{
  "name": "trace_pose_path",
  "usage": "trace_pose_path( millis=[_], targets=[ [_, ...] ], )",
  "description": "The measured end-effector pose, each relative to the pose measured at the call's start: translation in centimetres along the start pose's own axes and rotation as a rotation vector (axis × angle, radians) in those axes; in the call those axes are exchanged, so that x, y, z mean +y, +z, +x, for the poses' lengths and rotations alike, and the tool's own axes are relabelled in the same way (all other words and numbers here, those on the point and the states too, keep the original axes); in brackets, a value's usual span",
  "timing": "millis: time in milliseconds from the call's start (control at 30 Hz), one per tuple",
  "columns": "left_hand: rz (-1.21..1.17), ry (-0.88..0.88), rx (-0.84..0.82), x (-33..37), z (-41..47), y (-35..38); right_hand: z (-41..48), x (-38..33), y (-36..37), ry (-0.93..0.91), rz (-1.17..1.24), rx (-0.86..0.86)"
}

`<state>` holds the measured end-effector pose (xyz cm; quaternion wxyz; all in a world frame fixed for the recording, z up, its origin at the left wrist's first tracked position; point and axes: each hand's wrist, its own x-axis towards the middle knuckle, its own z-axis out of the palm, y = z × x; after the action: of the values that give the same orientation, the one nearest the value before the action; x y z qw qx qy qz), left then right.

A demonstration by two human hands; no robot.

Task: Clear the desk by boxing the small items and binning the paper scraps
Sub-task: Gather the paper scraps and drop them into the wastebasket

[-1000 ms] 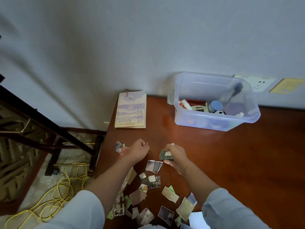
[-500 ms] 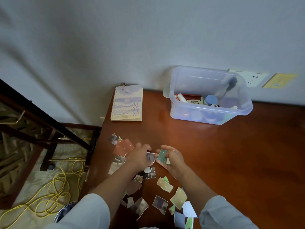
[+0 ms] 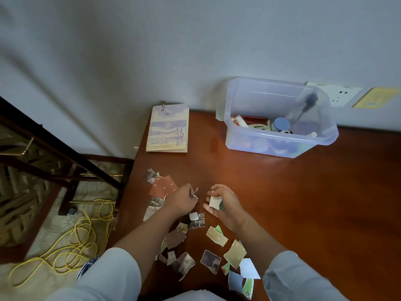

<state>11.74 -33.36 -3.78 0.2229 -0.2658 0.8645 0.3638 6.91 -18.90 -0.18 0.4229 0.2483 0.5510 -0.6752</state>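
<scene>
Head view: since a second ago, one scrap (image 3: pixel 196 191) has been lifted off the worktop (image 3: pixel 303 213) and is pinched by the left hand (image 3: pixel 183 202) fingers. A small stack (image 3: pixel 215 202) is gripped by the right hand (image 3: pixel 225 206). Loose scraps (image 3: pixel 217 235) are left on the near side and the box (image 3: pixel 282 146) at far right is filled, so binning is judged pending.

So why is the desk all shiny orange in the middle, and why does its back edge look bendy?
Head view: light bounces off the polished desk, leaving a pale glare between notebook and box. Head view: the wide lens bows the far edge. Head view: the scrap pinched by the left hand looks slightly smeared.
</scene>
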Motion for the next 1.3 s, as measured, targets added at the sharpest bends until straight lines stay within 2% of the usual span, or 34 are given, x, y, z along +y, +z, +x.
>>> trace_pose_path(
  millis=[67,133,233,367,467,567,667,767,1100,1300],
  targets=[
    [-0.154,-0.049,0.019,-0.2,-0.1,-0.3,-0.1,0.0,0.1,0.000,-0.010,-0.017],
    [-0.258,-0.075,0.037,-0.4,-0.4,-0.7,-0.2,0.2,0.4,-0.007,-0.126,-0.025],
    [-0.311,-0.087,0.066,-1.0,-0.9,-0.8,0.0,1.2,0.7,-0.084,-0.587,-0.030],
    [-0.095,-0.070,0.069,-2.2,-2.2,-0.5,0.4,3.2,0.6,-0.308,-1.223,-0.075],
    [0.072,-0.066,0.070,-2.8,-3.5,-0.2,0.1,4.0,0.4,-0.351,-1.483,-0.061],
    [0.109,-0.085,0.091,-3.3,-4.4,0.2,-0.1,4.6,0.5,-0.472,-1.680,-0.044],
    [0.161,-0.073,0.156,-3.6,-4.8,0.5,0.2,5.2,0.5,-0.550,-1.737,-0.008],
    [0.216,-0.058,0.211,-3.8,-5.0,0.8,0.5,5.5,0.6,-0.544,-1.747,0.024],
    [0.214,-0.014,0.172,-3.8,-4.8,1.5,1.2,5.3,1.2,-0.514,-1.804,0.018],
    [0.120,-0.007,0.201,-3.8,-4.8,1.6,1.3,5.6,0.5,-0.446,-1.707,0.007]
  ],
)
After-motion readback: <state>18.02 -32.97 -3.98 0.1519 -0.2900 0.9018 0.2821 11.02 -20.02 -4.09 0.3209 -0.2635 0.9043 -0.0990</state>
